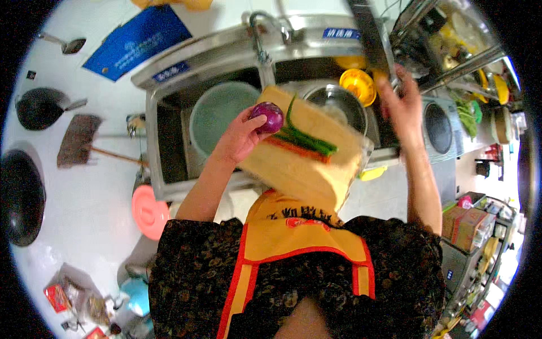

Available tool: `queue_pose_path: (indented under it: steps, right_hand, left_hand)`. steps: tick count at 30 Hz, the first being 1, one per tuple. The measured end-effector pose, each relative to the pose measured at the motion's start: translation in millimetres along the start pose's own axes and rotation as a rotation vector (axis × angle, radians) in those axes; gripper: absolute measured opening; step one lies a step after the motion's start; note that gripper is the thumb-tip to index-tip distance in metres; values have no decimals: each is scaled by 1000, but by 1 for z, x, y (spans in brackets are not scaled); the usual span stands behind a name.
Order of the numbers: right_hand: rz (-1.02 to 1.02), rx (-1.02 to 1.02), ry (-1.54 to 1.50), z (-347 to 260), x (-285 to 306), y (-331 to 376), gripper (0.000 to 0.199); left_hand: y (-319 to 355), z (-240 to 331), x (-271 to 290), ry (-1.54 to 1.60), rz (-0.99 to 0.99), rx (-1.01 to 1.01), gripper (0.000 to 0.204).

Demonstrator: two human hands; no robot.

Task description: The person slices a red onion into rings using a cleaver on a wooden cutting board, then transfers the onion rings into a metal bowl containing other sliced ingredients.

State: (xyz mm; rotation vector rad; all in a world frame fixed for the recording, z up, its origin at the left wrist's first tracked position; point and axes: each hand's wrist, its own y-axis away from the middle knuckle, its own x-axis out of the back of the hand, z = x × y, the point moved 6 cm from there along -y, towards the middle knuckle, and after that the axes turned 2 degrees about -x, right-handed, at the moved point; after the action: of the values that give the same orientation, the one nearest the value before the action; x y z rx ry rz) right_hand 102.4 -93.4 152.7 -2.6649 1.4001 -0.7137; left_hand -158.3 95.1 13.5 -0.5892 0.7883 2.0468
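Note:
My left hand [240, 135] is closed around a purple onion [267, 117], above the left part of a wooden cutting board [305, 178]. Across the board lie long green stalks [307, 141], with a strip of orange-red vegetable [288, 148], perhaps carrot, along their near side. My right hand [403, 104] is raised over the right end of the sink, its fingers wrapped round the lower end of a knife [372, 42]. The broad dark blade points away from me and is blurred, and the handle is mostly hidden by the fingers.
The board rests across a steel double sink [161, 169]. A large pale basin [217, 107] fills the left bowl; a metal pot [361, 116] and a yellow colander [358, 87] sit in the right one. A faucet [259, 42] stands behind. Shelving [468, 65] rises at the right.

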Motion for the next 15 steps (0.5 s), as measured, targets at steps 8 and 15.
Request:
queue_pose_path:
  steps: [8, 15]
  right_hand:
    - [-421, -346, -110, 95, -47, 158, 47]
    - [-699, -37, 258, 110, -93, 207, 25]
  left_hand:
    - [78, -119, 62, -174, 501, -161, 49]
    - [82, -146, 70, -1036, 792, -345, 59]
